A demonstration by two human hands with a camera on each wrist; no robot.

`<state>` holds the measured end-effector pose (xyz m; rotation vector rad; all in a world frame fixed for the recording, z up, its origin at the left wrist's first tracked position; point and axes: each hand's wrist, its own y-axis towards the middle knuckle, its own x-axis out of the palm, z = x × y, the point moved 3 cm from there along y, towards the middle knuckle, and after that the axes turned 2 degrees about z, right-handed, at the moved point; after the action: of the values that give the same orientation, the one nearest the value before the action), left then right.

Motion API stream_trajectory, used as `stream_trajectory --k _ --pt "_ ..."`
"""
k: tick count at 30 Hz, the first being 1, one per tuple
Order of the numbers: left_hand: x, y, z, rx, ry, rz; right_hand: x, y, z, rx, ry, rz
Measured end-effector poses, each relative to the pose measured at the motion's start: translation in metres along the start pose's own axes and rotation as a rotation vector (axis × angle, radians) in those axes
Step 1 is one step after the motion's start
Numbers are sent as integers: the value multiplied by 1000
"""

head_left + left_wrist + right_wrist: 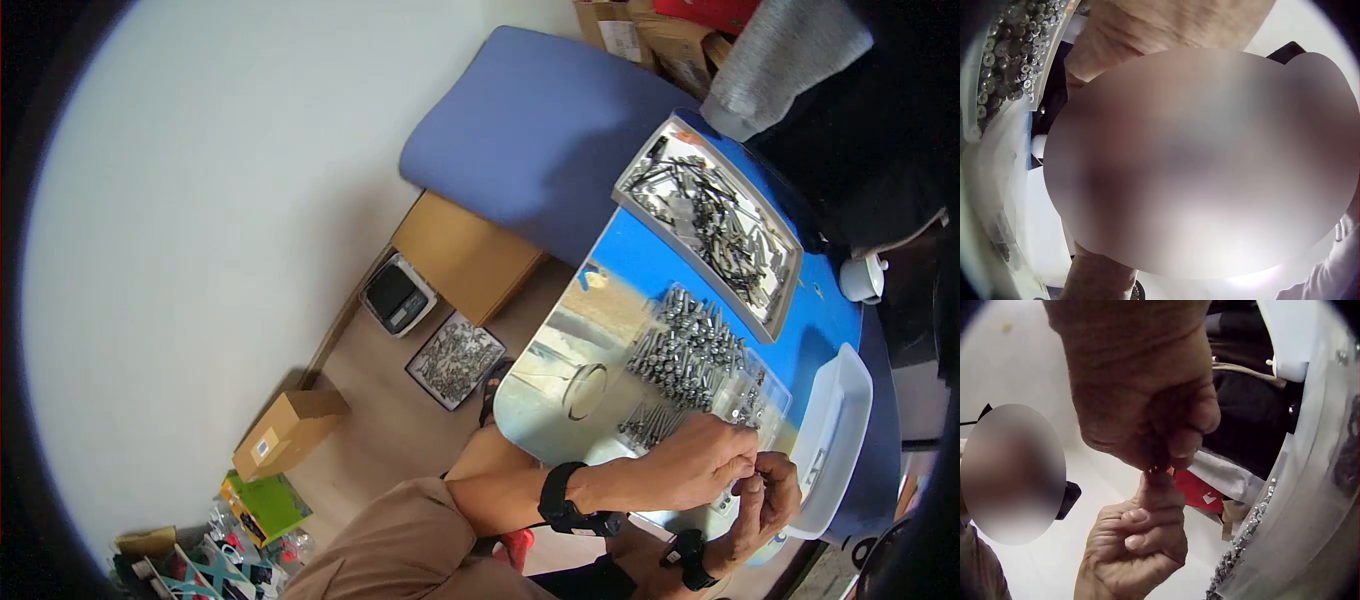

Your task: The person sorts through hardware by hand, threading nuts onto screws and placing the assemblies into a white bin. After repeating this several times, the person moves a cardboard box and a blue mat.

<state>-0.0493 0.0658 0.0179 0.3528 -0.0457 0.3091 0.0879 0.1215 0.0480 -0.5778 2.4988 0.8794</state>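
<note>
My left hand [695, 462] and right hand [772, 500] meet fingertip to fingertip over the near part of the table. Both pinch at one small hardware piece, almost wholly hidden by the fingers; its kind I cannot tell. In the right wrist view the right hand [1141, 406] comes down from above with curled fingers, and the left hand [1138, 544] rises to it from below. Just beyond lie a heap of metal bolts [690, 345], a bunch of thinner screws [650, 425] and a clear plastic box [772, 398]. A blurred patch covers most of the left wrist view.
A shallow box [690, 245] of mixed metal parts stands on the blue tabletop [640, 245]. Right of the hands is a long white plastic tray [850, 400]. A white lidded cup [862, 280] stands farther back. Cardboard boxes [465, 250] and a scale [398, 295] are on the floor.
</note>
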Motion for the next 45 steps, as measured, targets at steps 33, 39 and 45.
stream_trajectory --k 33,39,45 --pt "7 -4 -4 -39 38 -104 -16 -10 16 161 4 -114" --pt "3 -5 3 -175 -10 -129 -14 -5 6 46 58 -24" --pt "4 -6 4 -183 10 -110 -16 -5 7 -21 44 -47"
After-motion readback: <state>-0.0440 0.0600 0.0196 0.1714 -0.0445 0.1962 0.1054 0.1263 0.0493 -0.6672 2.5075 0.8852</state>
